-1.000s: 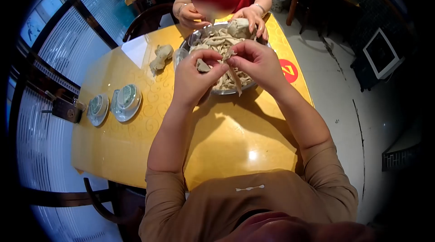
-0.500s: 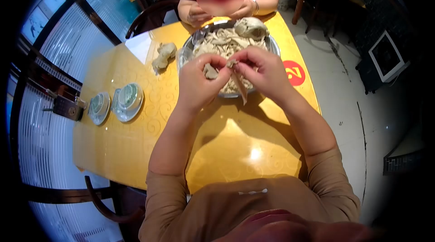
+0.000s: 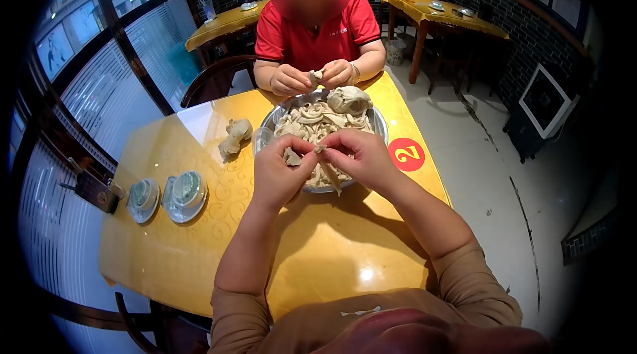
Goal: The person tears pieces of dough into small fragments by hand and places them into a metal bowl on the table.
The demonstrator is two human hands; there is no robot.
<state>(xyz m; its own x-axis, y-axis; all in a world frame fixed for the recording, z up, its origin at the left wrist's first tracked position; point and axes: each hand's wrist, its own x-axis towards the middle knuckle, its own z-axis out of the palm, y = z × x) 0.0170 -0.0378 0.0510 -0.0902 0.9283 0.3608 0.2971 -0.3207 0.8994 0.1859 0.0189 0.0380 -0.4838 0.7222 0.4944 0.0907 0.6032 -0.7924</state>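
Over the near rim of a metal bowl (image 3: 379, 130), my left hand (image 3: 282, 168) and my right hand (image 3: 363, 158) meet, both pinching a beige torn strip (image 3: 330, 178) that dangles between them. A greyish-beige piece (image 3: 292, 157) is also tucked in my left hand's fingers. Pale strips (image 3: 317, 118) fill the bowl, and a large beige lump (image 3: 350, 100) rests on them at the far right. Across the table, a person in a red shirt (image 3: 315, 39) holds a small piece (image 3: 315, 77) between both hands.
Another beige lump (image 3: 235, 138) lies on the yellow table (image 3: 166, 221) left of the bowl. Two sets of wrapped dishes (image 3: 188, 191) (image 3: 142, 198) stand at the left. A red number sticker (image 3: 406, 154) is at the right edge. More tables stand behind.
The camera view has tilted up, showing more of the room. The other person's hands left the large lump and now hold a small piece. My hands keep their pinch on the strip.
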